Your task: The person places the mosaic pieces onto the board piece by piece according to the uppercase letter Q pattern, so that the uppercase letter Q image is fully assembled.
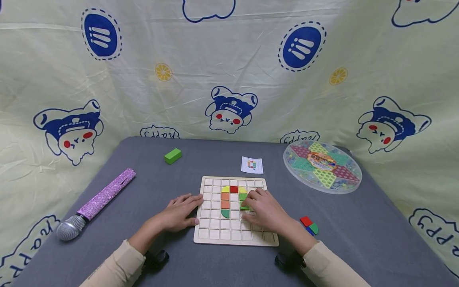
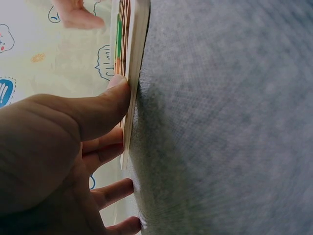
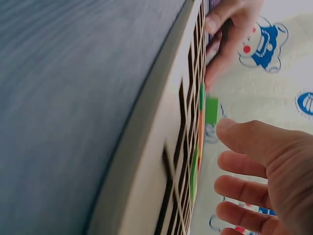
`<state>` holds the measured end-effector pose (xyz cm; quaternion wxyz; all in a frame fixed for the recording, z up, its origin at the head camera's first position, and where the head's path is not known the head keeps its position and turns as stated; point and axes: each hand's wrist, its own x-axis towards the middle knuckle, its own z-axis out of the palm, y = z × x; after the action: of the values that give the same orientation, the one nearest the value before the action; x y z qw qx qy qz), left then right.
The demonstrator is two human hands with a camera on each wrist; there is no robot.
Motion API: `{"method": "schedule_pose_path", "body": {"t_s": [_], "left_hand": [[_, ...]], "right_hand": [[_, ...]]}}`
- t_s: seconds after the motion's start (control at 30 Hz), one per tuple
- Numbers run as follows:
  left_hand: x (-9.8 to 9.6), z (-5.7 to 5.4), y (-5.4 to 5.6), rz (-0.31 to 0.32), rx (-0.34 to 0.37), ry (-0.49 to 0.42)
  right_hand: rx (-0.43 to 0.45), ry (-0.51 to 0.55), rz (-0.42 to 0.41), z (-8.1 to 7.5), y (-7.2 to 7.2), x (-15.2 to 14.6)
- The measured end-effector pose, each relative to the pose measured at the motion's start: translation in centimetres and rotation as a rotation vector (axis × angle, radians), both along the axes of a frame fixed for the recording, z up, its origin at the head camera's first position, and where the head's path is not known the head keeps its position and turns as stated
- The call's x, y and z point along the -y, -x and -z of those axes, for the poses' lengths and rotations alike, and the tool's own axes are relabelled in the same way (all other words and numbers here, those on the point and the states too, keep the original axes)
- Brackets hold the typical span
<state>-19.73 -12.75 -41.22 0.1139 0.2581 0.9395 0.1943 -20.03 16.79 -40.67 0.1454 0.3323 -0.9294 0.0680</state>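
Note:
A wooden grid board (image 1: pixel 211 234) lies flat on the table, carrying a ring-like pattern of coloured tiles. Along its top are a red square tile (image 1: pixel 234 189) and two yellow ones; orange square tiles (image 1: pixel 225 196) run down the left side, ending in a dark green rounded tile (image 1: pixel 225 214). My left hand (image 1: pixel 180 213) rests against the board's left edge, thumb and fingertips touching it with fingers spread. Over the board's right part is my right hand (image 1: pixel 265 209), its fingertips at the light green tiles (image 1: pixel 243 196) and partly covering them. In the right wrist view its fingers are loosely bent with nothing between them.
Right of the board lie loose red (image 1: pixel 306 221), green and blue tiles. Behind it is a small pattern card (image 1: pixel 252 165). A round game box (image 1: pixel 322 167) stands back right, a green block (image 1: pixel 173 156) back left, a glittery pink microphone (image 1: pixel 104 195) at left.

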Motion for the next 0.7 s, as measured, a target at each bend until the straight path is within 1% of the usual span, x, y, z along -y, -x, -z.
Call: {"method": "schedule_pose_path", "body": {"t_s": [0.27,0.53,0.7], "left_hand": [[0.1,0.0,0.0,-0.003,0.011,0.003],[0.1,0.0,-0.1,-0.003,0.011,0.004],[0.1,0.0,-0.1,-0.004,0.007,0.003]], "right_hand": [[0.039,0.017,0.127,-0.2,-0.8,-4.6],[0.064,-0.023,0.251,0.1,-1.6,-8.7],[0.072,-0.031,0.291,0.1,-2.2,-10.6]]}}
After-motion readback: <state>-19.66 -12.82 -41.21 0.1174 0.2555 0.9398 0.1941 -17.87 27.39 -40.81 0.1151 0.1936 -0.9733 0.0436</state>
